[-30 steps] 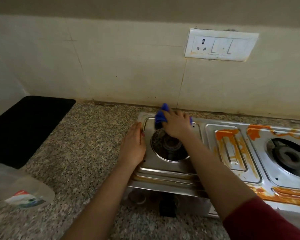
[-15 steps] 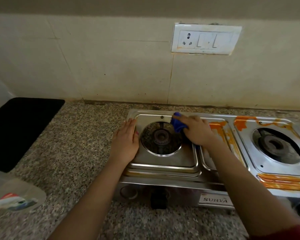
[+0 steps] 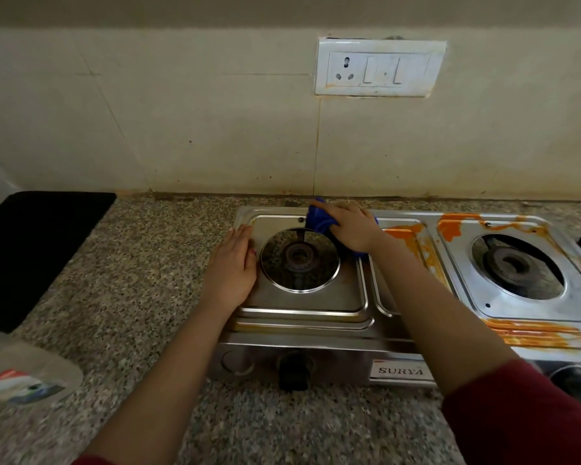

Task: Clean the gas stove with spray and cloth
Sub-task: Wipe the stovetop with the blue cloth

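A steel two-burner gas stove [image 3: 302,303] stands on the granite counter. Its left part looks wiped, while orange smears [image 3: 537,335] cover its middle and right part. My right hand [image 3: 349,226] grips a bunched blue cloth [image 3: 317,221] and presses it on the stove's back edge, just behind the left burner [image 3: 297,258]. My left hand [image 3: 233,266] lies flat with straight fingers on the stove's left edge, holding nothing.
A clear plastic bottle [image 3: 24,374] with a red and blue label lies at the near left of the counter. A black mat [image 3: 37,250] covers the counter's far left. A white socket and switch plate [image 3: 379,67] sits on the wall above the stove.
My right hand carried the cloth from the left burner's back to its right side, and it is now back at the stove's rear edge. My left hand stayed on the left edge.
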